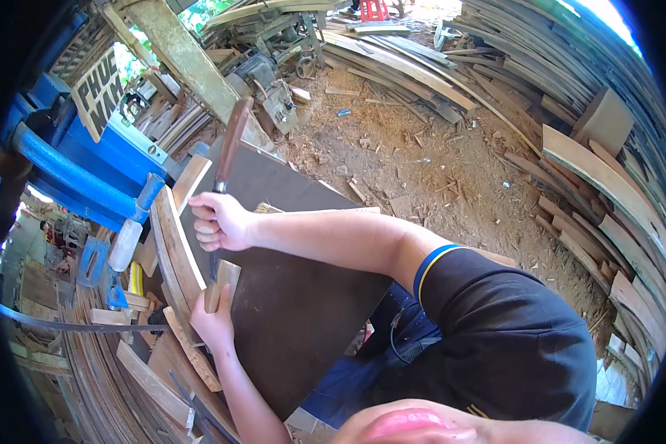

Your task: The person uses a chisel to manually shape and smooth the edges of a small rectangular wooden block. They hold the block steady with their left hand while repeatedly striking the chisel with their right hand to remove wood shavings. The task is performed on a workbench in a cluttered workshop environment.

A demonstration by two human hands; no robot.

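My right hand [224, 222] is closed in a fist around a long tool [234, 144]. Its brown, wood-like part sticks up above the fist, and a narrow dark part shows just above my fingers. A thin greyish strip shows below the fist, but I cannot tell the tool's exact kind. Under that, my left hand [213, 324] grips a short wooden block [225, 283], its thumb along the side. Both hands are over the left edge of a dark flat board [288, 303]. A curved wooden piece [176, 248] lies just left of my hands.
A blue machine [118, 170] stands at the left, with a thin metal band [81, 324] running across below it. Wooden offcuts [155, 385] lie beside the board. Stacked planks [599, 170] line the right side. Chips and scraps cover the ground [422, 163].
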